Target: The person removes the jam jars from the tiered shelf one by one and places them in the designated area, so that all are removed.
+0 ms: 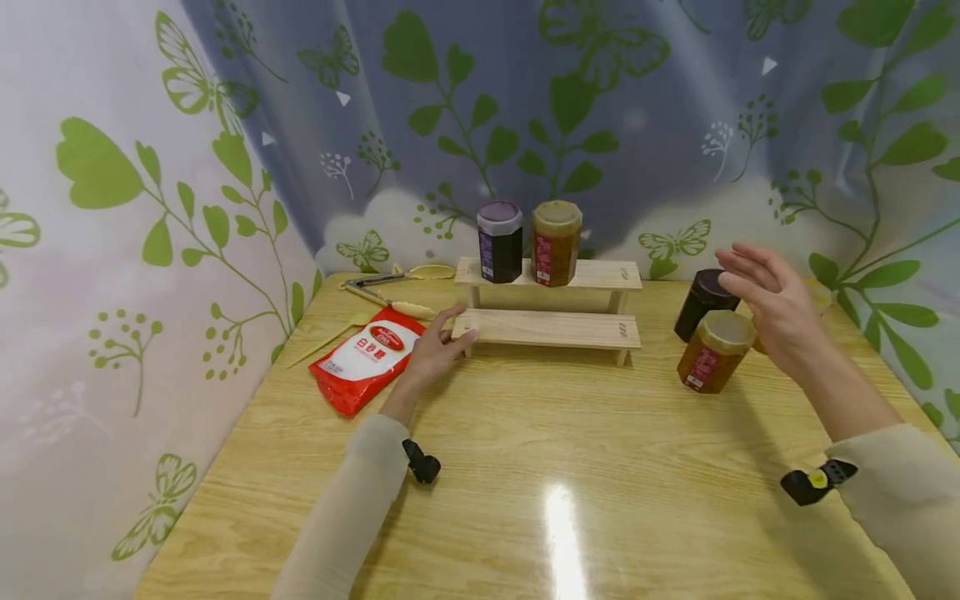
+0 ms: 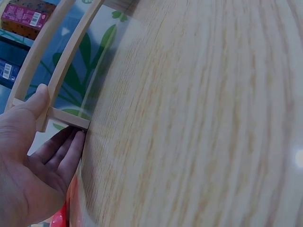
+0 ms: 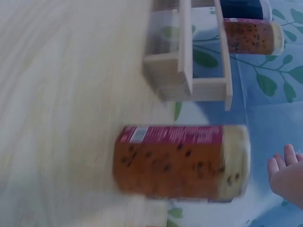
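Observation:
A two-step wooden rack (image 1: 551, 327) stands at the back of the table. On its top step are a dark purple jar (image 1: 499, 242) and an orange jar (image 1: 556, 242). My left hand (image 1: 438, 348) rests at the left end of the lower step, thumb on the rack (image 2: 66, 71), fingers (image 2: 64, 149) straight against its leg. My right hand (image 1: 772, 300) hovers open above an orange jar (image 1: 713, 351) and a dark jar (image 1: 701, 302) that stand on the table to the right. In the right wrist view the orange jar (image 3: 182, 161) fills the middle, with fingertips (image 3: 284, 170) above it, apart.
A red and white packet (image 1: 367, 357) lies left of my left hand. Utensils (image 1: 386, 287) lie behind it near the table corner. A leaf-patterned curtain (image 1: 480, 108) closes the back and sides. The wooden table (image 1: 525, 467) extends toward me.

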{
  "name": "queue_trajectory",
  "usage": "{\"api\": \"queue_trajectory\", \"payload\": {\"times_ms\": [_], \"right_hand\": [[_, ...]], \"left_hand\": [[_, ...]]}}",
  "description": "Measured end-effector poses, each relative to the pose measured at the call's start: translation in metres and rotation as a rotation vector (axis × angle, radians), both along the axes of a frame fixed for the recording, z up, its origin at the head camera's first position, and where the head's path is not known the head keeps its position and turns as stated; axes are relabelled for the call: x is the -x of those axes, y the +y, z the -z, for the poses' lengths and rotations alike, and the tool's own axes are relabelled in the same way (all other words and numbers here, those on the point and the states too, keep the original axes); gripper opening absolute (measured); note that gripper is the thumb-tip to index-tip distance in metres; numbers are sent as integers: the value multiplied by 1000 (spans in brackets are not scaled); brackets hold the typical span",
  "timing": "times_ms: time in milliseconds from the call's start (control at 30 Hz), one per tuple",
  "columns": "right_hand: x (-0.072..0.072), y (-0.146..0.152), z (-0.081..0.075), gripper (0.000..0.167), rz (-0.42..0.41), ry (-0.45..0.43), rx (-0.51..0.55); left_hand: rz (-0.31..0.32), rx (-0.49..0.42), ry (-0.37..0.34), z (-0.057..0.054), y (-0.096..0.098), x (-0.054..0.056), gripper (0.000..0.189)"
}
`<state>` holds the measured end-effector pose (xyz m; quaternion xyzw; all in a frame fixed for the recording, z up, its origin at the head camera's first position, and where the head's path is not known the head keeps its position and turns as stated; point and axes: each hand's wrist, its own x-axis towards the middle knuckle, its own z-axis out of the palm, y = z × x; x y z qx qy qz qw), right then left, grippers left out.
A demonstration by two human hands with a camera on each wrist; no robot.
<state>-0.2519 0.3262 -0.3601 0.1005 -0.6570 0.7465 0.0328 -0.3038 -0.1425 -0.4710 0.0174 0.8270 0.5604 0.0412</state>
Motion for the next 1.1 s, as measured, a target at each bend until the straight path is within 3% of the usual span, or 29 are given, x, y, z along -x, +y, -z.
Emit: {"api": "queue_trajectory", "payload": {"times_ms": [433, 800, 1100], "right_hand": [[41, -54, -14, 69, -14, -53, -91], [67, -88, -9, 75, -54, -79, -197], [84, -119, -5, 84, -85, -106, -220]], "left_hand": [[-4, 31, -1, 2, -1, 1, 59], [7, 21, -14, 5, 0, 2, 61], [4, 12, -13, 3, -2, 3, 61]]}}
